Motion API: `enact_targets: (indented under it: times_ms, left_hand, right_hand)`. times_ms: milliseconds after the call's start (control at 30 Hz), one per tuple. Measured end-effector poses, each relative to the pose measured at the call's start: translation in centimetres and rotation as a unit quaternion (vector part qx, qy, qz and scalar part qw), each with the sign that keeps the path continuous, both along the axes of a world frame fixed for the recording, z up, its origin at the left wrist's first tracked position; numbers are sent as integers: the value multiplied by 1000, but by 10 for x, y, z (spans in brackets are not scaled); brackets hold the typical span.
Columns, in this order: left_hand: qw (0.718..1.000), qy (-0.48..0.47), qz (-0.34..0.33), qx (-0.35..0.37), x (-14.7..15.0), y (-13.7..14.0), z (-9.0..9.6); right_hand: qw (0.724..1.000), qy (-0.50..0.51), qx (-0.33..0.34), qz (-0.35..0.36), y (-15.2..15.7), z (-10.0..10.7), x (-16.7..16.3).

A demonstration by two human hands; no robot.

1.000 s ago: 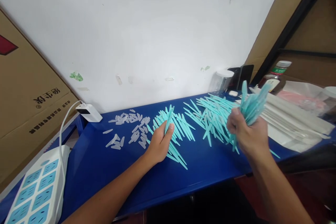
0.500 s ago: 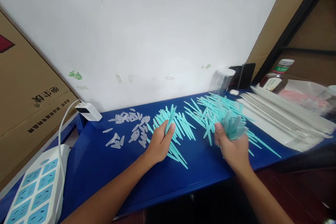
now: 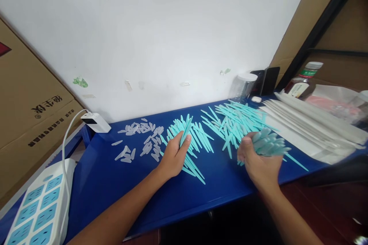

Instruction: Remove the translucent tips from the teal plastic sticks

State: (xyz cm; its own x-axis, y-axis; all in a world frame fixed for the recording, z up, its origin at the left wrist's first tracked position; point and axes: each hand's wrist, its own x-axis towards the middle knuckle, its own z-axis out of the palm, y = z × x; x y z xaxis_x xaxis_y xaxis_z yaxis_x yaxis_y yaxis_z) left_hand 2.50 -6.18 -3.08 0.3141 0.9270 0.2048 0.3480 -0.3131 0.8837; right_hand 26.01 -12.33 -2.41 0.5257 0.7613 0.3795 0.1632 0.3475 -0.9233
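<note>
My left hand (image 3: 174,156) is closed around a few slim turquoise plastic sticks (image 3: 186,128), which point up between thumb and fingers. It rests over a loose pile of the same sticks (image 3: 198,138) on the blue table. A thick bundle of turquoise sticks (image 3: 268,143) is gripped in my right hand (image 3: 261,164); their wide ends look capped in something translucent and are blurred. Behind that hand lies a larger heap of turquoise sticks (image 3: 241,116). Small translucent plastic caps (image 3: 139,128) lie scattered to the left of my left hand.
A power strip (image 3: 38,206) and a white plug-in device (image 3: 96,122) with a cable stand on the left, beside a cardboard box (image 3: 34,95). A clear jar (image 3: 244,86), stacked white packets (image 3: 301,126) and a bottle (image 3: 304,80) line the right side. A white wall closes the back.
My right hand has moved right and slightly down with its bundle, tilting the sticks further to the right. My left hand stays nearly still, its sticks still held.
</note>
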Motion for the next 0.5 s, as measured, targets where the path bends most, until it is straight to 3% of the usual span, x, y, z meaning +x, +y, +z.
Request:
enact_targets:
  times_ms: [100, 233, 333, 433, 500]
  left_hand:
    - [1000, 5, -11, -9, 0, 0, 1]
    - [1000, 5, -15, -13, -1, -1, 2]
    - [1000, 4, -12, -17, 0, -1, 2]
    - [1000, 5, -15, -21, 0, -1, 3]
    - [1000, 4, -15, -18, 0, -1, 3]
  right_hand:
    - [999, -42, -15, -7, -1, 2, -1]
    - [989, -88, -119, 17, -3, -7, -3]
    - [978, -135, -155, 17, -6, -9, 2]
    - [963, -210, -166, -21, 0, 8, 31]
    - [936, -281, -204, -58, 14, 25, 68]
